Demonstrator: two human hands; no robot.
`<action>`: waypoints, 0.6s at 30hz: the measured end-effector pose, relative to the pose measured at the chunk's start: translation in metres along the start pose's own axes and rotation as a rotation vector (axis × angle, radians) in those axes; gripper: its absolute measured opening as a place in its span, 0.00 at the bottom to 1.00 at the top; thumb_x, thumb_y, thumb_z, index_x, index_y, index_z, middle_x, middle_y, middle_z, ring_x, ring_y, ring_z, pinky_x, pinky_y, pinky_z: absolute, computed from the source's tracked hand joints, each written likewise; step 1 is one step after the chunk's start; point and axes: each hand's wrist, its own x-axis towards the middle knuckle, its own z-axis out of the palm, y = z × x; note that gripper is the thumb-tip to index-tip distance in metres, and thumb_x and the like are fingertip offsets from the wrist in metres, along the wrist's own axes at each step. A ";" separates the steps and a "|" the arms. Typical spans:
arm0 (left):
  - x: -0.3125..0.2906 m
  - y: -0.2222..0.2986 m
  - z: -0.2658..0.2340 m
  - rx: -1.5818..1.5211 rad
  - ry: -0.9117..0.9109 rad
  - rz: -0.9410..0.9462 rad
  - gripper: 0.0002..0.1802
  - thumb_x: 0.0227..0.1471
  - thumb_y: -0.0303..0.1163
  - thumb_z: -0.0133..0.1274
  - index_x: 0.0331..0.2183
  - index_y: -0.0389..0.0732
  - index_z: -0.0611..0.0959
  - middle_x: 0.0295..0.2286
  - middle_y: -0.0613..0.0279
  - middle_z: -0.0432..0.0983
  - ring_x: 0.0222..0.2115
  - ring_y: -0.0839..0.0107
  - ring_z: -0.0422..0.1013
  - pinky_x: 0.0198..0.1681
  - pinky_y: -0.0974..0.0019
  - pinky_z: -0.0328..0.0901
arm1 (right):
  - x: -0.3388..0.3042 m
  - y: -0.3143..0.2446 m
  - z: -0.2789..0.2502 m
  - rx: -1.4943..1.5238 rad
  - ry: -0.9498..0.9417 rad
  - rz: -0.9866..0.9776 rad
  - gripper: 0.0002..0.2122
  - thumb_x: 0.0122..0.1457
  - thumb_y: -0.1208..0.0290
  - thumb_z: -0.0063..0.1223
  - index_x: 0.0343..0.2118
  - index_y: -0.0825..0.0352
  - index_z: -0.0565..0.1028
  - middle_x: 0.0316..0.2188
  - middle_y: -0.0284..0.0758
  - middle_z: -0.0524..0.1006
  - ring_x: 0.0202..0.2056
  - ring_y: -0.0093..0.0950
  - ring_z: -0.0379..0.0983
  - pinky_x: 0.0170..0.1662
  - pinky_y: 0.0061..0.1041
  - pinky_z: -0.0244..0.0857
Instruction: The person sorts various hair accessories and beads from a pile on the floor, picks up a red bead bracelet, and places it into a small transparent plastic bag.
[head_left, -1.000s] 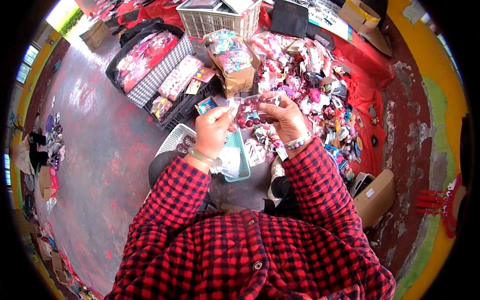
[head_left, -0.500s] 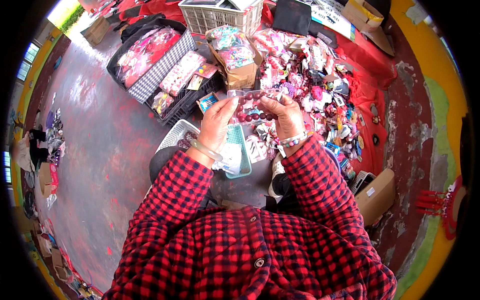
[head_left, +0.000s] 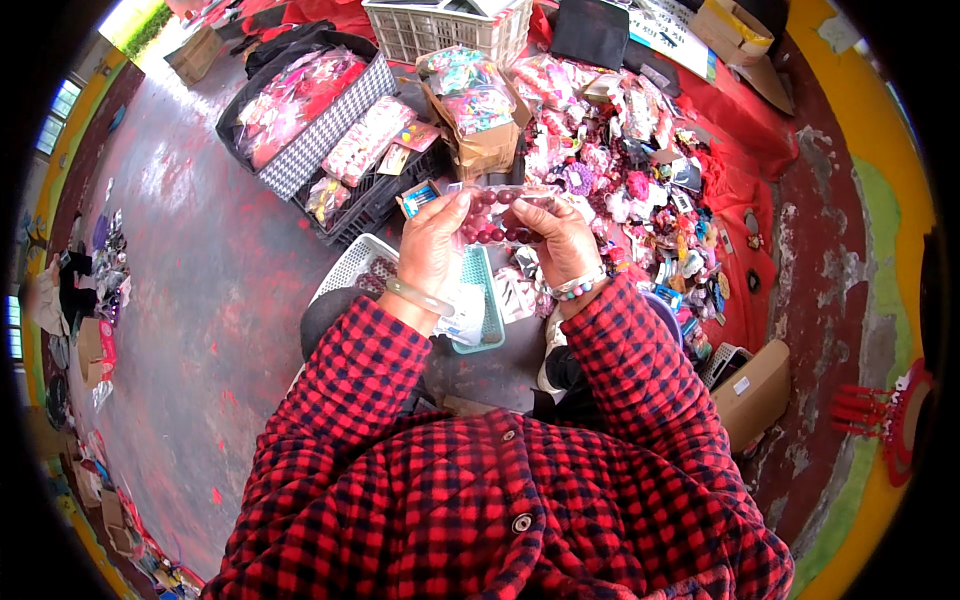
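Between my two hands is a clear plastic bag with a dark red bead bracelet inside. My left hand pinches the bag's left side, thumb on top. At the other side my right hand grips the bag, its thumb lying over the beads and its fingers mostly hidden behind. Below the hands stands a teal basket with white packets in it. A white basket holding more dark red beads in bags is by my left wrist.
A large pile of hair accessories lies on red cloth at the right. Ahead are a cardboard box of bagged items, a black crate, a houndstooth-patterned bin and a beige crate. An open carton sits near my right elbow.
My right hand has moved slightly left, towards my left hand, and its thumb covers more of the beads. The bracelet is bunched closer together within the bag.
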 end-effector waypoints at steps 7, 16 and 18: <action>0.003 0.003 0.004 0.013 -0.048 -0.043 0.13 0.53 0.31 0.46 0.36 0.30 0.75 0.31 0.56 0.74 0.31 0.71 0.72 0.34 0.70 0.67 | 0.001 -0.002 -0.001 0.027 0.038 -0.013 0.10 0.49 0.71 0.56 0.35 0.67 0.72 0.28 0.33 0.76 0.28 0.23 0.71 0.35 0.22 0.64; 0.006 0.012 -0.008 0.633 -0.104 -0.044 0.12 0.53 0.36 0.48 0.30 0.35 0.78 0.19 0.71 0.70 0.19 0.84 0.65 0.22 0.78 0.62 | 0.008 -0.009 -0.016 -0.025 0.153 -0.027 0.11 0.50 0.72 0.55 0.35 0.69 0.70 0.27 0.34 0.75 0.29 0.24 0.72 0.34 0.22 0.65; 0.004 0.013 -0.007 0.723 -0.148 -0.032 0.12 0.53 0.36 0.48 0.28 0.35 0.78 0.17 0.71 0.69 0.17 0.84 0.63 0.19 0.77 0.60 | 0.010 -0.012 -0.018 0.018 0.114 -0.018 0.10 0.50 0.74 0.54 0.35 0.70 0.70 0.27 0.34 0.74 0.29 0.24 0.72 0.34 0.21 0.65</action>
